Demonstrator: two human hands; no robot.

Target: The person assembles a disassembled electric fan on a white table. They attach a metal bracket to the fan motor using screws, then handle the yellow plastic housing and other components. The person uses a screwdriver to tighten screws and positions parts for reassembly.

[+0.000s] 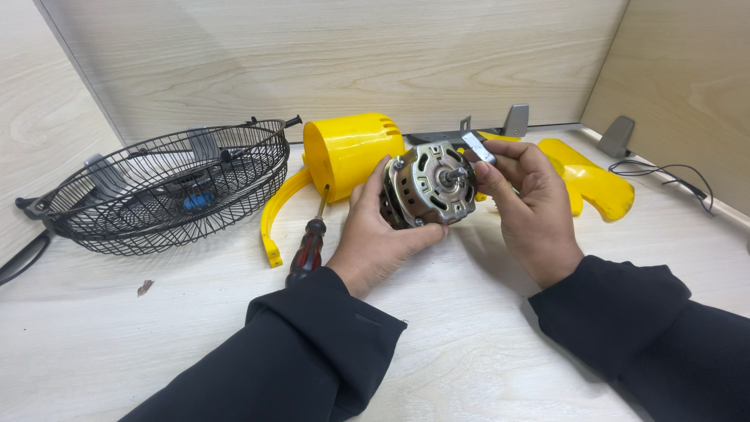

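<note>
Both hands [375, 234] [531, 211] gripping motor [430, 184], underside hidden

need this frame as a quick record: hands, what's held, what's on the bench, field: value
left hand: left hand cradles the fan motor from the left side
right hand: right hand on the motor's right, pinching a small grey block
tool: red-handled screwdriver lying on the table, untouched
behind: yellow motor housing, yellow curved bracket
left: black wire fan guards
right: yellow stand piece, black cable
</note>
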